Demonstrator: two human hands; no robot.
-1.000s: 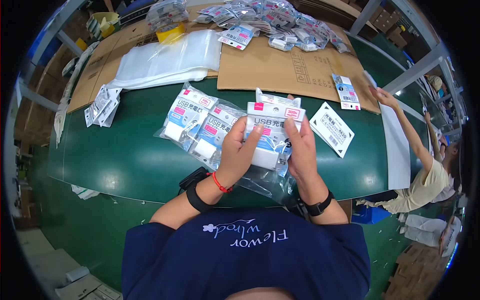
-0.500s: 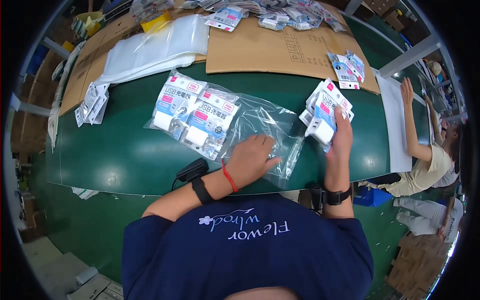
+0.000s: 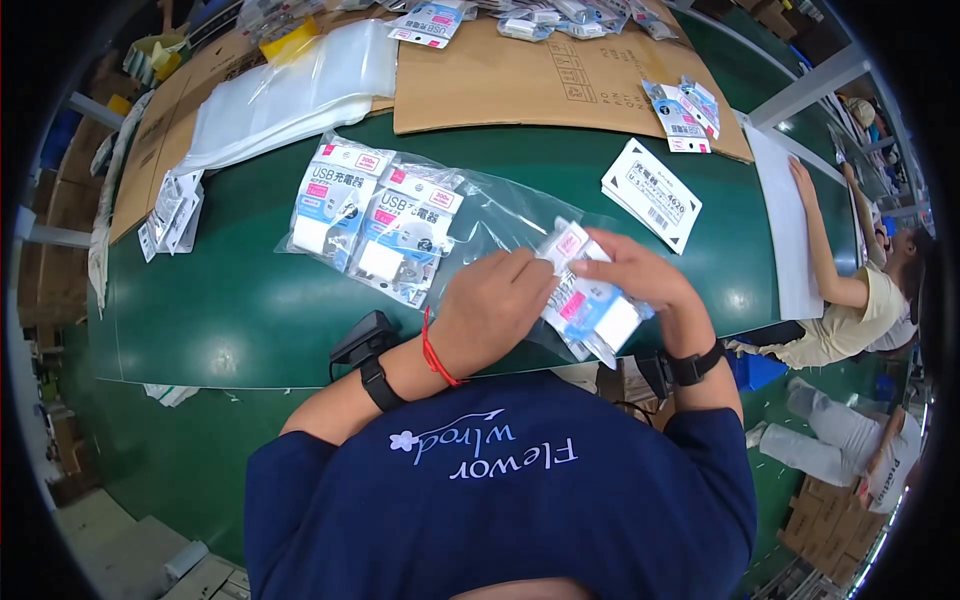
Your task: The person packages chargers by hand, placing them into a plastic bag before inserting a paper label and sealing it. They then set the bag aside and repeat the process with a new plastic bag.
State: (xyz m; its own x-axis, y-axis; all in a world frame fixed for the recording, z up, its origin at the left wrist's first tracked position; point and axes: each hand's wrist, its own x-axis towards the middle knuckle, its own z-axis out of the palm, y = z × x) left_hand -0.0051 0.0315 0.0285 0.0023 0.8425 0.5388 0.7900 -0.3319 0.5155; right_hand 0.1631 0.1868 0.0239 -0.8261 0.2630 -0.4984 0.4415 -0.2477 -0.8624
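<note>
A clear plastic bag [image 3: 490, 215] lies on the green table with carded USB chargers [image 3: 405, 232] side by side in its left part. My left hand [image 3: 495, 305] is closed at the bag's open right end, its fingertips pinching the film. Against that end my right hand [image 3: 635, 268] holds a small stack of packaged USB chargers [image 3: 590, 305], tilted, with white plugs showing at the lower end. How far the stack is inside the bag cannot be told. A white printed label card [image 3: 652, 196] lies just beyond my right hand.
Flat clear bags [image 3: 290, 95] are piled on cardboard [image 3: 480, 95] at the back, with heaped charger packs [image 3: 570, 18] beyond. Smaller groups lie right [image 3: 685, 115] and left [image 3: 172, 215]. A co-worker's arm [image 3: 820, 230] rests at the right.
My right hand has brought the charger packs left and nearer, to the bag's mouth. The label card now lies on the table. My left hand's fingers have closed at the bag's edge.
</note>
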